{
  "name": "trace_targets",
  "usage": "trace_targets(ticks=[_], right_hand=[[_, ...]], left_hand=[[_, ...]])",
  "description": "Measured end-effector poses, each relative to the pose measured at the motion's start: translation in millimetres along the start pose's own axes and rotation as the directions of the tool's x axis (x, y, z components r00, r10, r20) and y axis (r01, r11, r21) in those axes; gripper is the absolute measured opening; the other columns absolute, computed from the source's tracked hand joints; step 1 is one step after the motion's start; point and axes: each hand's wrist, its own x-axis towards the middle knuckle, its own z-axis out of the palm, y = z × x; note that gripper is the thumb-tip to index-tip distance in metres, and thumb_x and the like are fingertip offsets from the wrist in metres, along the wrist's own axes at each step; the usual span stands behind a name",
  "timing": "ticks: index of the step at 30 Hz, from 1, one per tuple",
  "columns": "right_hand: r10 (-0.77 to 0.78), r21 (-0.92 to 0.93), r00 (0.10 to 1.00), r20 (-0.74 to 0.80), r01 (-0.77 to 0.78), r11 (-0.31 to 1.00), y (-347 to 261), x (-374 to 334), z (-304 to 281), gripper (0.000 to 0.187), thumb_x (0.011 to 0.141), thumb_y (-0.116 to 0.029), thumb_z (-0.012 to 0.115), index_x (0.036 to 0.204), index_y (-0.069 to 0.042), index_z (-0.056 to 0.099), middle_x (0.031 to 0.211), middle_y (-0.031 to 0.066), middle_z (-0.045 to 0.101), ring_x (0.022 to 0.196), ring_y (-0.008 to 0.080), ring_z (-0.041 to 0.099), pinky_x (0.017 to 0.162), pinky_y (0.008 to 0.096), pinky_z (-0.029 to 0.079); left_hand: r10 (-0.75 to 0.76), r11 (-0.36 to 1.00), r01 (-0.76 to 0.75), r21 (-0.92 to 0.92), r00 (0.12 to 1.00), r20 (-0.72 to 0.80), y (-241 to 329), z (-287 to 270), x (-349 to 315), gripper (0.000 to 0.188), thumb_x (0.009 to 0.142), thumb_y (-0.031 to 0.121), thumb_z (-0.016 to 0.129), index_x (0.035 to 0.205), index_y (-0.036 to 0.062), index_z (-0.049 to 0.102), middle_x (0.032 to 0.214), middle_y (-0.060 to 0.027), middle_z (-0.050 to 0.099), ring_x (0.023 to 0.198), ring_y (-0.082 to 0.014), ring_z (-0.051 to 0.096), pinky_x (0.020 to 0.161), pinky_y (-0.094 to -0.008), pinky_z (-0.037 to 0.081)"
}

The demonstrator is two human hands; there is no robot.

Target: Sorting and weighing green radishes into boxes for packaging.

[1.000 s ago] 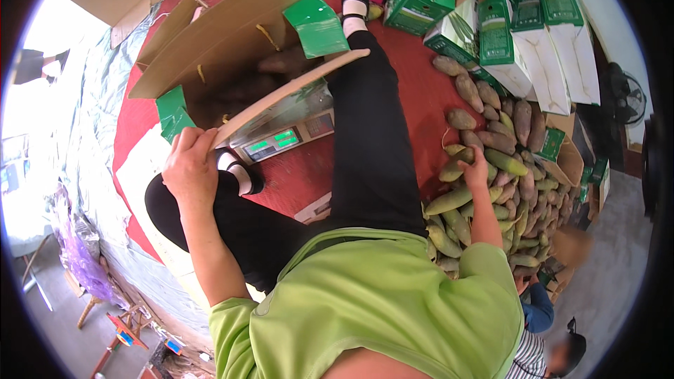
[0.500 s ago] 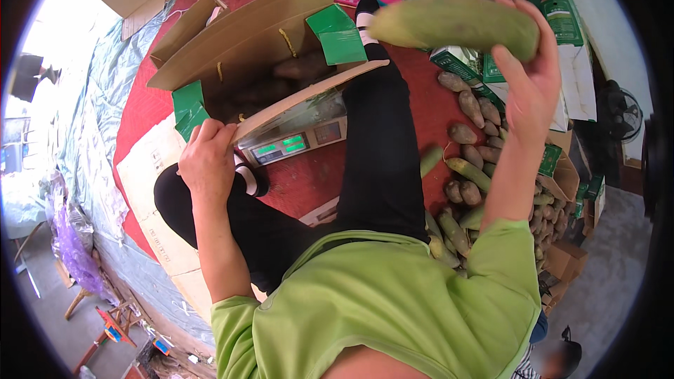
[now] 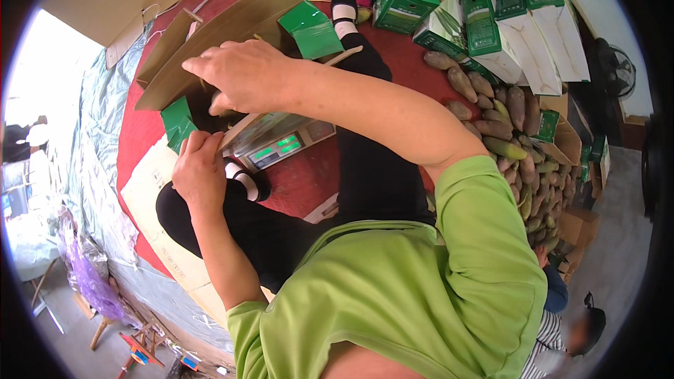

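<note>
Person's L hand (image 3: 200, 168) is curled shut round the near top edge of an open brown cardboard box (image 3: 267, 14) w/ shiny green end flaps (image 3: 310, 29), thumb & fingers pinching the rim at its L corner. R hand (image 3: 242, 77) is palm-down over the box mouth, arm reaching across the body, fingers loosely part-bent, thumb apart from them & lower; can't tell if it has hold of anything, as the palm side is hidden. Box stands in front of the person, btwn the feet, inside mostly dk. & blocked by R hand/forearm. Grey digital scale w/ lit green display (image 3: 274, 151) shows just below box's near wall; can't tell if box rests on it. Red floor covering (image 3: 295, 186) underneath. To the R, big heap of brownish oval roots (image 3: 537, 189) w/ longer green roots (image 3: 504, 148) mixed in, well apart from both hands. Beyond heap: tall green-&-white printed cartons (image 3: 484, 24), plus blk. round fan (image 3: 614, 70) near the wall. Lower R: another person in a striped top (image 3: 551, 330), near the heap.
</note>
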Motion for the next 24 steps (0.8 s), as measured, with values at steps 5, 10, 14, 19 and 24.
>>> trace_targets(ticks=[5, 10, 14, 19, 24], right_hand=[[0.249, 0.465, 0.953, -0.173, -0.144, 0.874, 41, -36, -37, 0.046, 0.078, -0.023, 0.070, 0.120, -0.009, 0.059, 0.111, 0.0114, 0.066, 0.094, 0.0213, 0.065, 0.082, 0.0328, 0.051], [0.583, 0.604, 0.744, -0.328, -0.310, 0.735, 146, -144, -49, 0.038, 0.083, -0.019, 0.067, 0.115, 0.000, 0.062, 0.100, 0.0134, 0.068, 0.092, 0.0199, 0.065, 0.081, 0.0314, 0.051], [0.791, 0.431, 0.542, -0.284, -0.664, 0.610, 228, -265, 23, 0.036, 0.080, -0.018, 0.070, 0.111, 0.000, 0.063, 0.105, 0.0152, 0.068, 0.101, 0.0254, 0.065, 0.087, 0.0343, 0.050], [0.966, 0.273, 0.257, 0.021, -0.931, 0.241, 226, -363, 120, 0.037, 0.078, -0.017, 0.073, 0.109, 0.001, 0.065, 0.103, 0.0174, 0.068, 0.099, 0.0247, 0.066, 0.085, 0.0342, 0.051], [0.939, 0.077, 0.166, 0.301, -0.986, 0.149, 213, -396, 185, 0.042, 0.077, -0.028, 0.071, 0.108, -0.001, 0.066, 0.097, 0.0149, 0.070, 0.095, 0.0283, 0.066, 0.082, 0.0362, 0.051]], left_hand=[[-0.014, 0.999, 0.014, -0.028, 1.000, -0.005, -7, -2, -5, 0.020, 0.075, 0.006, 0.064, 0.092, 0.0144, 0.070, 0.085, -0.0002, 0.059, 0.083, -0.0222, 0.061, 0.069, -0.0352, 0.050], [-0.027, 0.999, 0.028, -0.031, 0.999, 0.034, -2, -5, -1, 0.018, 0.077, 0.008, 0.065, 0.094, 0.0137, 0.070, 0.084, -0.0009, 0.058, 0.082, -0.0229, 0.060, 0.068, -0.0350, 0.049], [-0.040, 0.998, 0.041, -0.038, 0.998, 0.037, -1, -2, -1, 0.018, 0.078, 0.008, 0.065, 0.094, 0.0129, 0.070, 0.085, -0.0015, 0.058, 0.082, -0.0230, 0.061, 0.068, -0.0348, 0.048], [-0.020, 1.000, 0.020, -0.002, 0.999, 0.037, -6, 2, -4, 0.019, 0.078, 0.007, 0.064, 0.096, 0.0124, 0.071, 0.086, -0.0030, 0.059, 0.081, -0.0244, 0.061, 0.067, -0.0358, 0.048], [-0.013, 1.000, 0.013, -0.002, 1.000, 0.003, -5, 4, -5, 0.014, 0.082, 0.011, 0.064, 0.094, 0.0104, 0.071, 0.085, -0.0045, 0.060, 0.077, -0.0236, 0.062, 0.064, -0.0337, 0.048]])
